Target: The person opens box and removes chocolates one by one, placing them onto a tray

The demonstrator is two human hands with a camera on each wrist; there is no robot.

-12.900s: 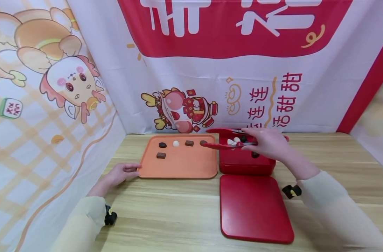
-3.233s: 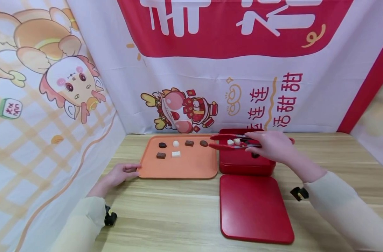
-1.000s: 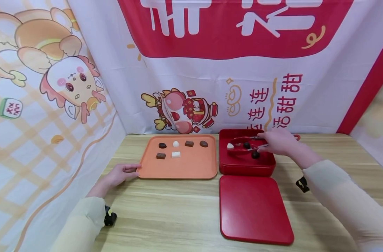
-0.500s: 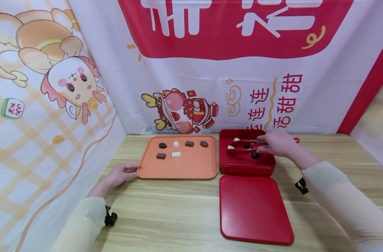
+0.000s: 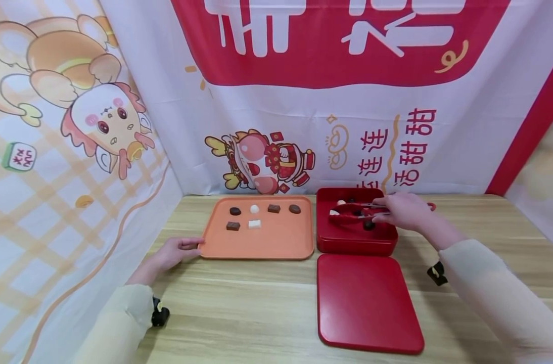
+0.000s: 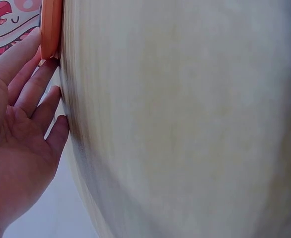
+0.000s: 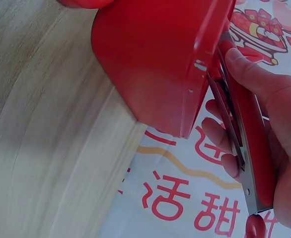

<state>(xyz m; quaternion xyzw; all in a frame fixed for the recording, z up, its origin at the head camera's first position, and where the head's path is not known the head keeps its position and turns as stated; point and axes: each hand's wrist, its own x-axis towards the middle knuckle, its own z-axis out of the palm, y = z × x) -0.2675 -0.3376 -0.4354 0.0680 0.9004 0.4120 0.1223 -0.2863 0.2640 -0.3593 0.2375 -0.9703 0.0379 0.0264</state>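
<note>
My right hand grips a pair of red-and-metal tongs, fingers on one arm and thumb on the other. The tongs reach down into the open red box, their red tips at a small white chocolate. Another pale chocolate and a few dark ones, one a round chocolate, lie around them, partly hidden by the tongs. At far left, my left hand holds the near-left corner of the orange tray between thumb and index finger; the other fingers extend along the table edge.
Two rows of chocolates sit on the tray: dark oval, white, brown block and brown oval behind; a brown block and white block in front. The red lid lies before the box on the wooden table. Printed cloth hangs behind.
Since the oldest frame, a white block has come to lie on the tray's front row. The tongs have lowered into the box and narrowed around a white chocolate. My left hand stays put.
</note>
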